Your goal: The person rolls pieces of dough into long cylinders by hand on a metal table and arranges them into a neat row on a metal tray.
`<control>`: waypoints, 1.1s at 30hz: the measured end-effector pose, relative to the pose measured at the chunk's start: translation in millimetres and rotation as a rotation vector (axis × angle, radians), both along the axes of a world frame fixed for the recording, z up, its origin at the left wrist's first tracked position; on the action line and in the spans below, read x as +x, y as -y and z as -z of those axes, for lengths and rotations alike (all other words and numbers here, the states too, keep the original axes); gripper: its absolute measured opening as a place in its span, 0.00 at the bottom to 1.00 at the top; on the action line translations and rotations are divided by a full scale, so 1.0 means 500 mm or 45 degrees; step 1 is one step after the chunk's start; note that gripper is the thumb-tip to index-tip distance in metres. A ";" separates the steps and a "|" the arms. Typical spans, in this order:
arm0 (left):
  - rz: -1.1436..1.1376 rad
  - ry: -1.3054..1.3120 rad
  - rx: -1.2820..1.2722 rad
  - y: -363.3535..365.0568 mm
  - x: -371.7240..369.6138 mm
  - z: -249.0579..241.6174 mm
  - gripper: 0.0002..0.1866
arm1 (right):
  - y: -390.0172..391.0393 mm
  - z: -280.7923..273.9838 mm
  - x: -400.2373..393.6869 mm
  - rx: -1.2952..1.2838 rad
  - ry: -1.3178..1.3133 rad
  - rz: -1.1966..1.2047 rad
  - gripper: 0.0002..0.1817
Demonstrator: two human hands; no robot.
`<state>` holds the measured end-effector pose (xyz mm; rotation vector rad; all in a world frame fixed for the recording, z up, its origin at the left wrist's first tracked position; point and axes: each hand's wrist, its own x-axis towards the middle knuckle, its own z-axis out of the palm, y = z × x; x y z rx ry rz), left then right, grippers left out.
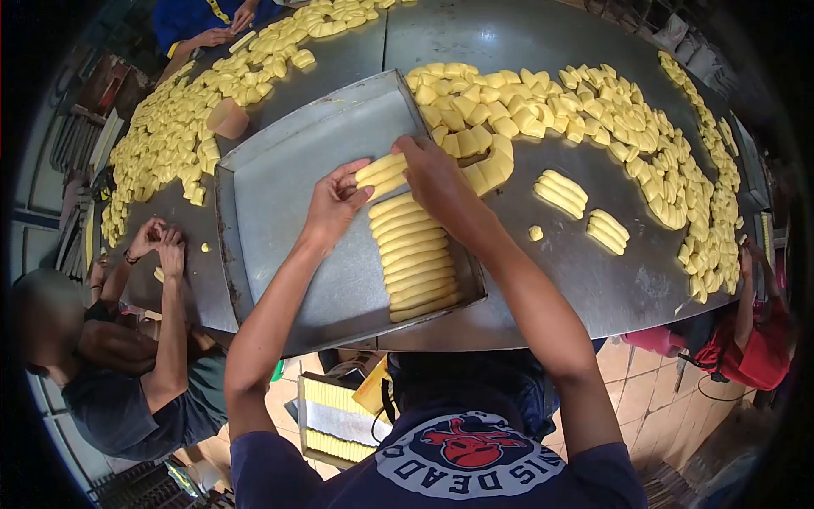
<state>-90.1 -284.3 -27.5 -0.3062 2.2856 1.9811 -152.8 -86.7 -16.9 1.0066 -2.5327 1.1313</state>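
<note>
Several yellow dough sticks [415, 261] lie side by side in a column in the right part of a metal tray [292, 212]. Above that column, my left hand [337, 199] and my right hand [437, 174] hold a small group of dough sticks [381, 174] between them, left fingers at one end and right fingers at the other. The fingers of both hands are closed on the group. My right forearm passes over the tray's right edge and hides part of it.
Dough pieces [543, 106] are heaped along the metal table [509, 297], with two stick groups [560, 193] [607, 232] at the right. A cup [227, 119] stands left of the tray. Co-workers' hands [159, 242] show at the left, top and right. Below is a filled tray [339, 420].
</note>
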 end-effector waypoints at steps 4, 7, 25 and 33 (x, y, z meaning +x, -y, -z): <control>0.028 0.023 -0.011 -0.001 -0.002 0.012 0.24 | 0.016 0.017 0.008 0.220 -0.013 0.067 0.18; 0.062 0.024 0.005 -0.001 0.008 0.009 0.23 | 0.015 0.010 0.015 0.387 0.015 0.058 0.18; 0.277 -0.344 -0.804 -0.090 0.090 0.039 0.33 | -0.017 0.076 0.155 0.607 -0.281 0.051 0.28; 0.582 -0.349 -1.341 -0.139 0.057 -0.009 0.41 | -0.264 -0.062 0.137 0.132 0.165 0.182 0.26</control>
